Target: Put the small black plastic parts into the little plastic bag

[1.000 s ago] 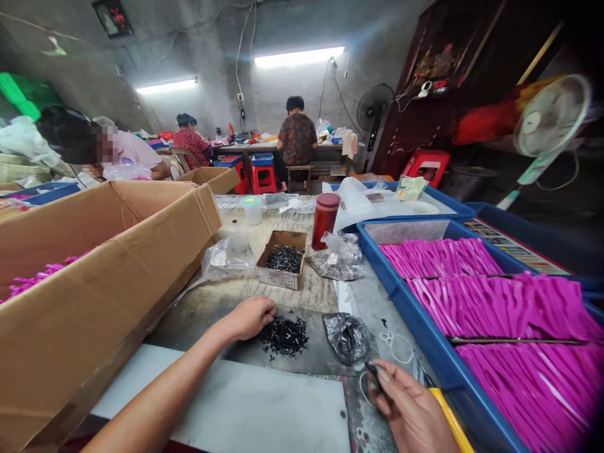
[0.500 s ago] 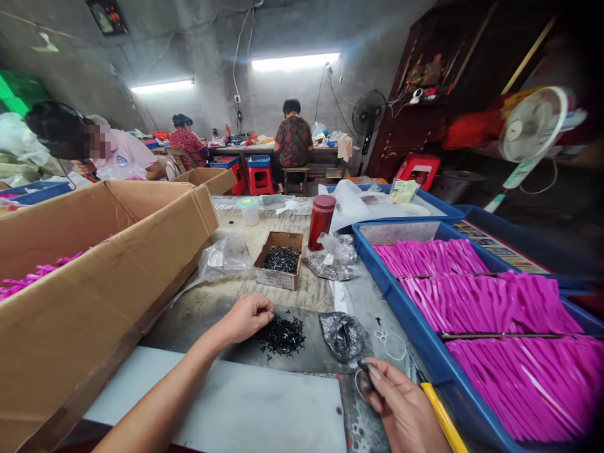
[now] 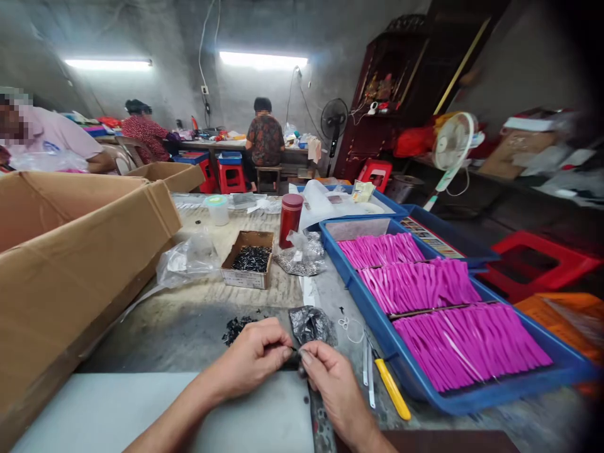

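Left hand [image 3: 257, 355] and right hand [image 3: 333, 384] meet above the near edge of the table [image 3: 330, 346], fingertips pinching small dark pieces [image 3: 296, 351] between them. Crumpled dark bag [image 3: 311, 325] lies just beyond; dark pile [image 3: 236, 327] lies beyond the left hand.

Small black part [image 3: 296, 351], mostly hidden

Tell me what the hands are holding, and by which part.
A small dark piece, pinched where the fingertips of the left hand and right hand meet; too small and covered to tell by which part.
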Action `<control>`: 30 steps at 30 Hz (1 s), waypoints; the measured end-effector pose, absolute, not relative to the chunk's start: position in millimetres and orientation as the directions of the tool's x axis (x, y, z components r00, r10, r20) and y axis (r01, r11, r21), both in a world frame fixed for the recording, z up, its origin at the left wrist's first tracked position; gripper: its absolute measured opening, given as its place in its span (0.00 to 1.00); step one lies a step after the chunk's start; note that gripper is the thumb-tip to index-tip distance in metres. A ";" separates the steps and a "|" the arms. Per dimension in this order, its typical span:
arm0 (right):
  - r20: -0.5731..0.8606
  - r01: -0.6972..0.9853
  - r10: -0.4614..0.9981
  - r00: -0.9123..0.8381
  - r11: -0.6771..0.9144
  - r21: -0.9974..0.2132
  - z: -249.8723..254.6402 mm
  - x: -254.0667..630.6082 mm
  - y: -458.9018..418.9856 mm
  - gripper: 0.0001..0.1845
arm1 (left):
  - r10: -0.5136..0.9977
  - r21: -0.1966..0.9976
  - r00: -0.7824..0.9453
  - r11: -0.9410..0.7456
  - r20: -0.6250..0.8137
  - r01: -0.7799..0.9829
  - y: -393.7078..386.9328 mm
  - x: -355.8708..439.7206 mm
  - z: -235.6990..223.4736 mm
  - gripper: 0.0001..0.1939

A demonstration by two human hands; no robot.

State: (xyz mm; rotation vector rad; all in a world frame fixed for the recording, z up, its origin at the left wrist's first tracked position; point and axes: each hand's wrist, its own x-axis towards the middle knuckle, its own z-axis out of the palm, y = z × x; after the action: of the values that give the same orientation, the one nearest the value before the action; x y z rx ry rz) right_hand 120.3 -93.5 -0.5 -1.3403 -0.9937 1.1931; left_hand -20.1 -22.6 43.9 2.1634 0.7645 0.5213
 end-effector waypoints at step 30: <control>0.025 0.234 0.945 0.326 -0.055 -0.971 8.7 159.3 -74.7 0.10 | 0.791 0.873 0.596 -0.380 0.136 0.305 -23.4 -4.5 7.7 0.08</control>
State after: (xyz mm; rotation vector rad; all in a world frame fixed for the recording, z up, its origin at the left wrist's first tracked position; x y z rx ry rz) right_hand 159.3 -74.7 8.7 -1.5332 -1.1162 0.8434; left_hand -4.5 -23.4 7.7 1.9486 0.8734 0.7004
